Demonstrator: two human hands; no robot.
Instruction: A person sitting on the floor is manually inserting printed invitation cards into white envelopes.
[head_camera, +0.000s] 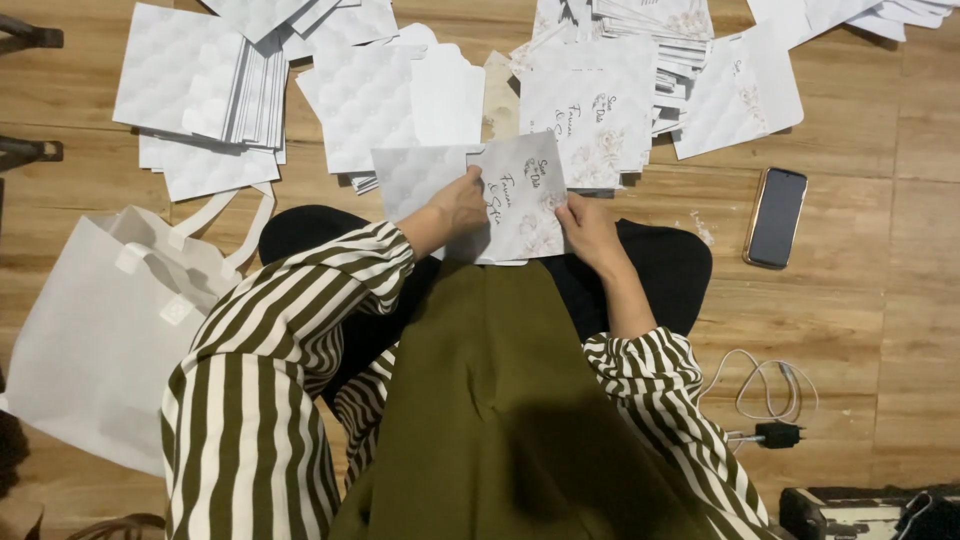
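Invitation card (522, 195), pale with script and a floral corner, sits over the lap, pinched at its left edge by the left hand (458, 205) and at its lower right edge by the right hand (588, 228). It half overlaps a quilted white envelope (415, 178), likely so the two line up. Beyond lie stacks of envelopes (235, 90) and a pile of printed cards (600, 105). A white tote bag (95, 330) crowds the left; a phone (776, 216) and charger cable (765, 395) leave bare wooden floor (880, 280) to the right.
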